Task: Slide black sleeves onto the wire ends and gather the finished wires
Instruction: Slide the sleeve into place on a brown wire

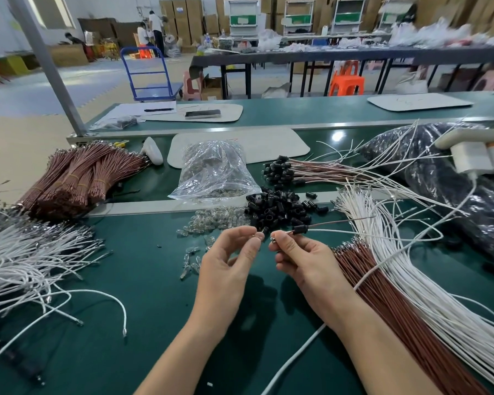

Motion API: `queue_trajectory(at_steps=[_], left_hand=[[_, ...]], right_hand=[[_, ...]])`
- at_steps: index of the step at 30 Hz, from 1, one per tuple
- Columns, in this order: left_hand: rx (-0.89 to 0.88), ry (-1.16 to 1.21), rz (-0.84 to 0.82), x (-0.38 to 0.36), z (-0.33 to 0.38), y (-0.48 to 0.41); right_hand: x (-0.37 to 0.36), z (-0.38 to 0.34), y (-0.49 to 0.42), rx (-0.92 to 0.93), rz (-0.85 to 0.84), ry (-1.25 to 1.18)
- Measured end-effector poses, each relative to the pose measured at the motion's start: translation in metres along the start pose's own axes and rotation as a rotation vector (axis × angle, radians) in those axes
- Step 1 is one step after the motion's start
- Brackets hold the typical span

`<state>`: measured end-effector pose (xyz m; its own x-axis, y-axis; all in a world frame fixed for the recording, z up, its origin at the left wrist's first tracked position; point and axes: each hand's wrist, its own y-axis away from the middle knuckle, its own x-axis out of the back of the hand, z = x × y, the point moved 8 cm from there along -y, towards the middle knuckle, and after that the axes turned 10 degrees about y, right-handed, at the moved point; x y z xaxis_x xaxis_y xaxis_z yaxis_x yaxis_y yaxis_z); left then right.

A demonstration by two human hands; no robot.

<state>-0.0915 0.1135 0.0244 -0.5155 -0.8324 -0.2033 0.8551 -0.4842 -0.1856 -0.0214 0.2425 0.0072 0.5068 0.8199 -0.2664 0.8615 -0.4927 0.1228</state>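
Observation:
My right hand pinches the metal ends of a brown and a white wire; a black sleeve sits on this wire pair just behind my fingertips. My left hand pinches a small clear bulb a short way left of the wire ends. A heap of loose black sleeves lies right behind both hands. Finished wires with black sleeves lie gathered further back, their tails running right. Loose clear bulbs are scattered left of the heap.
Brown wires and white wires fan out at my right. Tangled white wires cover the left, bundled brown wires behind them. A clear plastic bag stands centre back, a dark bag at the right.

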Motion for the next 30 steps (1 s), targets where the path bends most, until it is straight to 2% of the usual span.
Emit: queue_trajectory(at_steps=[4,17,30], left_hand=[[0.072,0.167,0.0,-0.0043,-0.0079,0.0017],[0.014,0.064,-0.04,-0.0094,-0.0038,0.0049],[0.002,0.055,-0.039,-0.0083,-0.0031,0.0053]], right_hand=[[-0.0007,0.0007,0.0007,-0.022,-0.002,-0.016],[0.0014,0.0003,0.0014,-0.025,0.019,-0.024],[0.0006,-0.0012,0.002,-0.007,0.008,-0.009]])
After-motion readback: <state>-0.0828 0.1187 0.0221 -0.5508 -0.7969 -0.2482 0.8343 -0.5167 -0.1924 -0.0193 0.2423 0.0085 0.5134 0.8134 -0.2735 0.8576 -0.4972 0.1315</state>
